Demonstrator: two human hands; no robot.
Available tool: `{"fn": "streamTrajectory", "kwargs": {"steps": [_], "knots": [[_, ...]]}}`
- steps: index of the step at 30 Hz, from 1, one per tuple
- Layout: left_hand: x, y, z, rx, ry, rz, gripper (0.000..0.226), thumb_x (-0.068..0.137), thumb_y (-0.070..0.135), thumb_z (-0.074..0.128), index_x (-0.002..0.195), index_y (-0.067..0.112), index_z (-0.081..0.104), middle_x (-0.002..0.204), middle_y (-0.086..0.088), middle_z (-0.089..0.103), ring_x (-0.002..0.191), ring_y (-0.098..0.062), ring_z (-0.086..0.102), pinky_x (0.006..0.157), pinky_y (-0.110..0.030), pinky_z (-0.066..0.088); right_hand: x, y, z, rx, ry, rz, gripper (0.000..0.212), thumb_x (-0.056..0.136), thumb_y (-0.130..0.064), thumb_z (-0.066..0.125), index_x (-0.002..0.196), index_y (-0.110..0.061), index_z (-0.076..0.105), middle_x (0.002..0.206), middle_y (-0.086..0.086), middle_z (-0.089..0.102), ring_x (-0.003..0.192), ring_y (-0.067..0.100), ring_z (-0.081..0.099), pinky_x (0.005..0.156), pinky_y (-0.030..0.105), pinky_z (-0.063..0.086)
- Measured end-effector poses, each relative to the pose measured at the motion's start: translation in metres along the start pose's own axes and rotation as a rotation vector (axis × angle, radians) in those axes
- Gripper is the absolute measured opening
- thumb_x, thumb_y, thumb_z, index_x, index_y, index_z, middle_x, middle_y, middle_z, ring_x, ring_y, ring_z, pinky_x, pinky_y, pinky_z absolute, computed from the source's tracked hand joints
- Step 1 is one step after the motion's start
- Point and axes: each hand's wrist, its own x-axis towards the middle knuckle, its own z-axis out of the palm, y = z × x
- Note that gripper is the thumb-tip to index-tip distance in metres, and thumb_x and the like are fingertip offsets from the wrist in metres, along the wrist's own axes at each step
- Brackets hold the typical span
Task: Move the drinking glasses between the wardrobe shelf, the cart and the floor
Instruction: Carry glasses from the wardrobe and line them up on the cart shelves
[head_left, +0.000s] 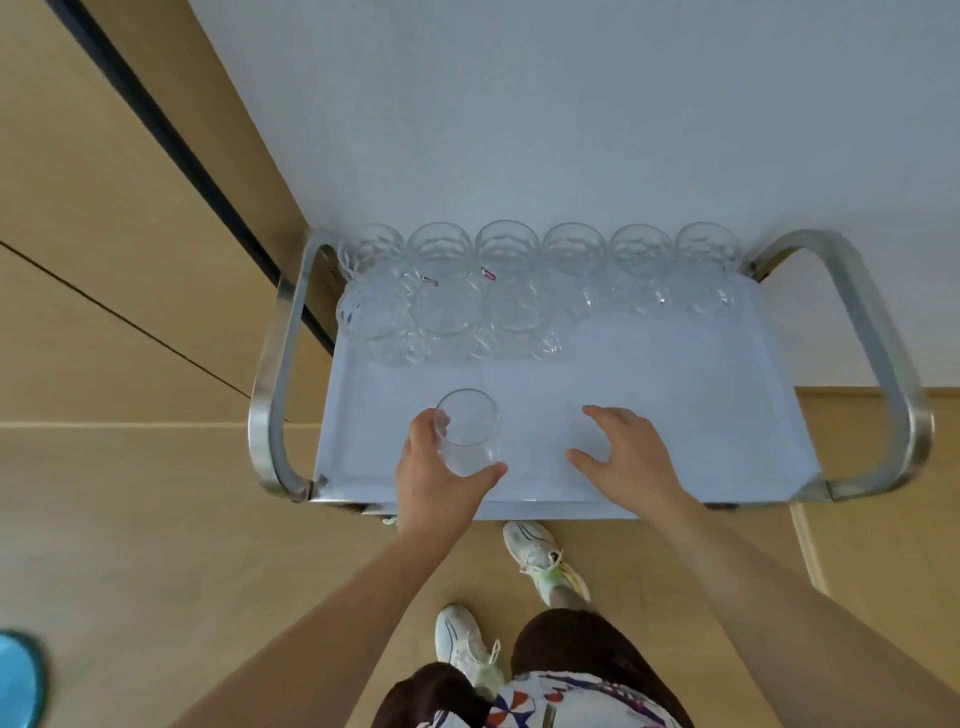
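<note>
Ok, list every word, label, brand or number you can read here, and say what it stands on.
No text can be read.
Small red stickers on two back-row glasses on the cart: too small and blurred to read.
Shirt: patterned print, no legible words.
Glass in the left hand: no marking visible.

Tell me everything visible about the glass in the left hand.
The held glass is clear, smooth-walled, empty-looking and rim up, tilted slightly. The left hand grips its side, fingers and thumb curled round it, above the near left part of the cart's white top. It stands apart from the glasses grouped at the back.
</note>
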Motion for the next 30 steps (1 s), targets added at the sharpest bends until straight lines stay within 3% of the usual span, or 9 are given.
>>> {"fn": "streamTrajectory", "kwargs": {"steps": [3, 12, 20, 30], "knots": [[-0.02, -0.013, -0.004, -0.002, -0.026, -0.014, 0.081, 0.062, 0.036, 0.094, 0.12, 0.041, 0.038, 0.118, 0.017, 0.053, 0.107, -0.01, 0.053, 0.089, -0.029, 0.047, -0.035, 0.001, 0.015, -0.053, -0.014, 0.052, 0.072, 0.091, -0.05, 0.067, 0.152, -0.022, 0.041, 0.155, 0.009, 0.039, 0.142, 0.032, 0.034, 0.116, 0.044, 0.032], [-0.072, -0.033, -0.006, -0.064, -0.051, -0.078, 0.078, 0.063, 0.036, 0.092, 0.124, 0.037, 0.042, 0.118, 0.019, 0.052, 0.11, -0.004, 0.052, 0.088, -0.026, 0.043, -0.096, 0.006, 0.035, -0.19, -0.097, 0.065, 0.08, 0.092, -0.062, 0.059, 0.158, -0.031, 0.027, 0.165, 0.006, 0.02, 0.15, 0.03, 0.019, 0.119, 0.046, 0.022], [-0.113, -0.043, 0.011, -0.023, 0.014, -0.097, 0.077, 0.061, 0.039, 0.093, 0.121, 0.034, 0.044, 0.115, 0.019, 0.053, 0.11, -0.006, 0.053, 0.087, -0.026, 0.044, -0.123, 0.034, 0.04, -0.186, -0.099, -0.004, 0.08, 0.09, -0.061, 0.062, 0.157, -0.031, 0.03, 0.163, 0.006, 0.025, 0.148, 0.03, 0.022, 0.119, 0.046, 0.027], [-0.165, -0.077, 0.075, 0.051, 0.036, -0.077, 0.077, 0.06, 0.038, 0.094, 0.121, 0.031, 0.048, 0.113, 0.016, 0.057, 0.106, -0.013, 0.059, 0.095, -0.042, 0.052, -0.143, 0.116, 0.088, -0.138, -0.071, -0.061, 0.08, 0.089, -0.061, 0.064, 0.156, -0.029, 0.033, 0.16, 0.008, 0.03, 0.146, 0.033, 0.027, 0.116, 0.05, 0.029]]}}
